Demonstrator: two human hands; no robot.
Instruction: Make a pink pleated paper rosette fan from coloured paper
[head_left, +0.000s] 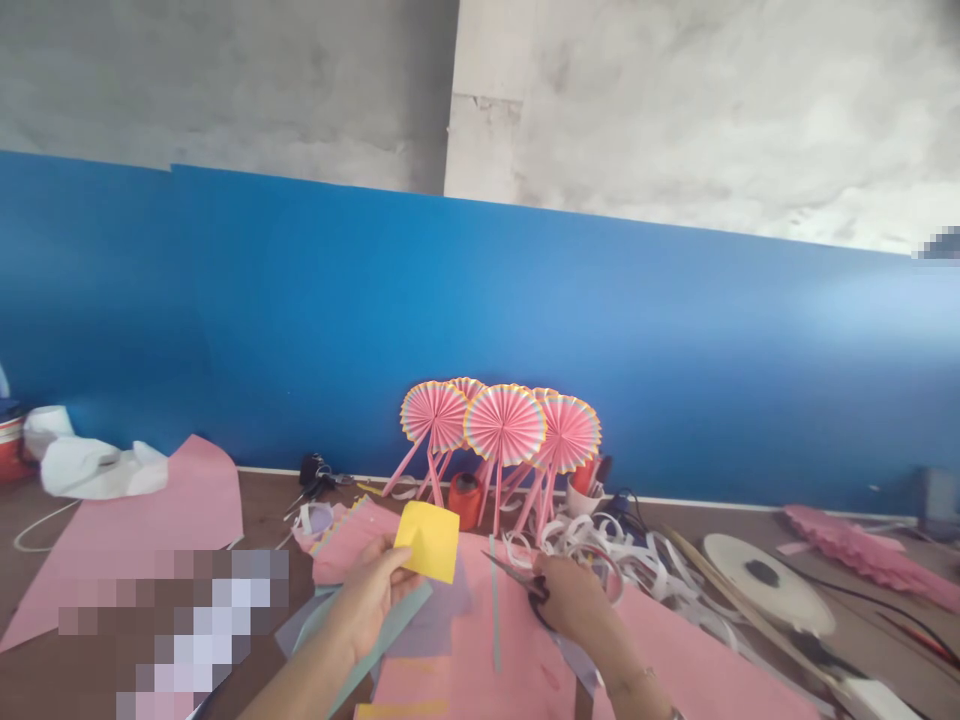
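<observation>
My left hand (369, 600) pinches a folded piece of yellow paper (427, 540) and holds it up over the pink sheets (480, 640) on the table. To its right, my right hand (574, 598) is closed round the black handles of a pair of scissors (517, 578), whose blades point left towards the yellow paper. Several pink pleated paper fans (501, 428) on pink sticks lean against the blue wall behind.
A heap of curled white paper strips (600, 545) lies beyond my right hand. A red tape roll (465, 497) and a cup (581, 495) stand under the fans. A large pink sheet (150, 520) and white cloth (97, 465) are at left, a white disc (765, 580) at right.
</observation>
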